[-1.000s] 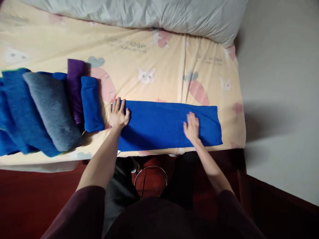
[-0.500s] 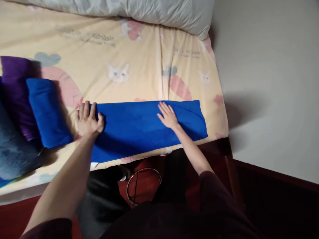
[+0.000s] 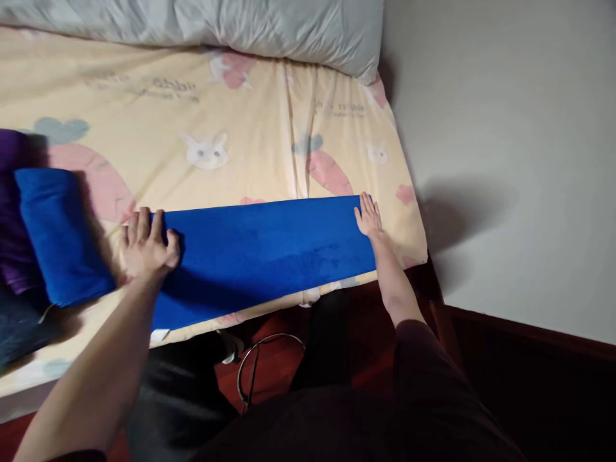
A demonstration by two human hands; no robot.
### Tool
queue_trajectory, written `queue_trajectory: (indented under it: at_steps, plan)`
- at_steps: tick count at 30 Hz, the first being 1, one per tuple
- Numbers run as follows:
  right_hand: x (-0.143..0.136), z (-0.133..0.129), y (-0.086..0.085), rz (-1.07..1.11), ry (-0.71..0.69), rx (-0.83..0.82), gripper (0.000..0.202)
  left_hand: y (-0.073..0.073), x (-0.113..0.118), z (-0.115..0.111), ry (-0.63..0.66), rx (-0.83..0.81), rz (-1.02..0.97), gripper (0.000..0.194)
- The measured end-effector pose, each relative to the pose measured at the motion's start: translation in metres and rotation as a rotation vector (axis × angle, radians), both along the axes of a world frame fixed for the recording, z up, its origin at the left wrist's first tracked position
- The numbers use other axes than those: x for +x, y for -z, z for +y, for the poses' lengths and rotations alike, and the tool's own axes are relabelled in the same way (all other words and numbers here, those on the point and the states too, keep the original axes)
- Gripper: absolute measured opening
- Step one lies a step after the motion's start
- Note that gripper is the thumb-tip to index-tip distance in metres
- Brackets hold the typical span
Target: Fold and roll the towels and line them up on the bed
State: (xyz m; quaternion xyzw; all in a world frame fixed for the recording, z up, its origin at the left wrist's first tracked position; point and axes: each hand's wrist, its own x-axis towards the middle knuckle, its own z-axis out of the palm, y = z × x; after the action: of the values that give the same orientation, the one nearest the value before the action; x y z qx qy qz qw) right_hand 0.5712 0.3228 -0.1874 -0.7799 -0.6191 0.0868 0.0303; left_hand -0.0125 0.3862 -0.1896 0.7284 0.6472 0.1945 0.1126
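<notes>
A blue towel point(image 3: 260, 250) lies flat in a long strip along the near edge of the bed, a small white tag showing at its lower left corner. My left hand point(image 3: 149, 247) presses on its left end, fingers spread and holding nothing. At the right end, my right hand point(image 3: 369, 217) rests flat with fingers stretched out over the edge of the cloth. A darker brushed patch shows on the towel's surface left of my right hand.
Left of the towel are a folded blue cloth point(image 3: 65, 237), a purple cloth point(image 3: 14, 224) and a dark grey-blue one point(image 3: 24, 327). A grey pillow point(image 3: 298, 38) lies across the far side of the patterned bedsheet point(image 3: 255, 147). A wall point(image 3: 520, 160) stands to the right.
My right hand has slid right across the towel to its right end, and the creases there have flattened. My left hand stays on the left end. The whole view has shifted slightly.
</notes>
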Motion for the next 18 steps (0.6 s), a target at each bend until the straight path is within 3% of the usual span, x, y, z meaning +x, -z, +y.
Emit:
queue_trajectory:
  at_steps: [3, 6, 8, 10, 14, 18]
  plan:
    - [-0.015, -0.028, -0.005, -0.027, -0.12, 0.022, 0.068, -0.005, 0.003, -0.027, 0.034, -0.015, 0.009, 0.072]
    - [-0.017, -0.083, -0.003, 0.006, -0.241, 0.04, 0.067, 0.0, -0.004, -0.087, 0.07, -0.027, 0.029, 0.069]
    - [-0.008, -0.118, 0.003, 0.013, -0.192, 0.036, 0.066, 0.006, -0.014, -0.129, 0.04, -0.015, 0.031, 0.066]
    - [0.004, -0.14, 0.008, 0.006, -0.146, 0.043, 0.066, 0.012, -0.024, -0.157, -0.018, -0.008, 0.034, 0.066]
    - [0.014, -0.143, 0.01, -0.018, -0.151, 0.043, 0.066, 0.021, -0.032, -0.162, -0.058, -0.02, 0.039, 0.068]
    - [-0.001, -0.127, -0.008, -0.04, -0.03, -0.068, 0.067, 0.017, -0.036, -0.156, -0.028, -0.056, 0.033, 0.069]
